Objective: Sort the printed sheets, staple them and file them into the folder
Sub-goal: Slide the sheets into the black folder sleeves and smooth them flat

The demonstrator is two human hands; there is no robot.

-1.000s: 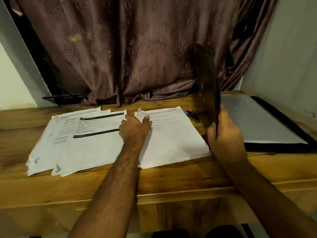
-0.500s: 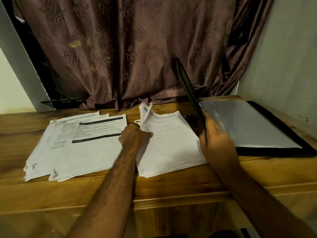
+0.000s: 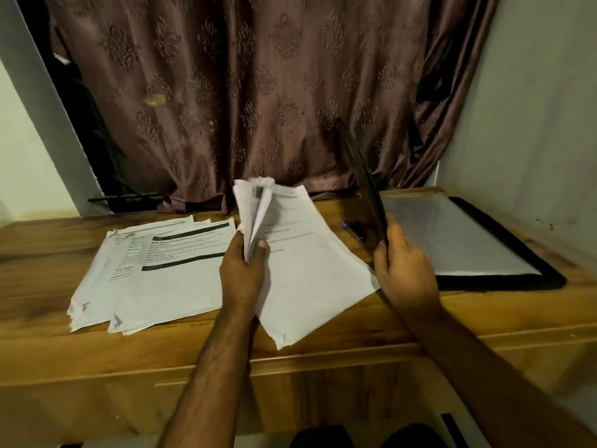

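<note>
While left hand (image 3: 242,270) pinches lifted sheets (image 3: 310,270), right hand (image 3: 403,273) grips upright folder cover (image 3: 361,176), both grips closed.

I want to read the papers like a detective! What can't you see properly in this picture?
Head view only:
- Small print on the lifted sheets: motion-blurred, unreadable.
- Text on the left stacks: too small beyond the dark bars.
- Pen: partly hidden behind the raised folder cover.
- Folder pocket: dim, contents unclear.
- Staples: none discernible.
- Left hand covers part of the sheets; right hand hides the cover's lower edge.
</note>
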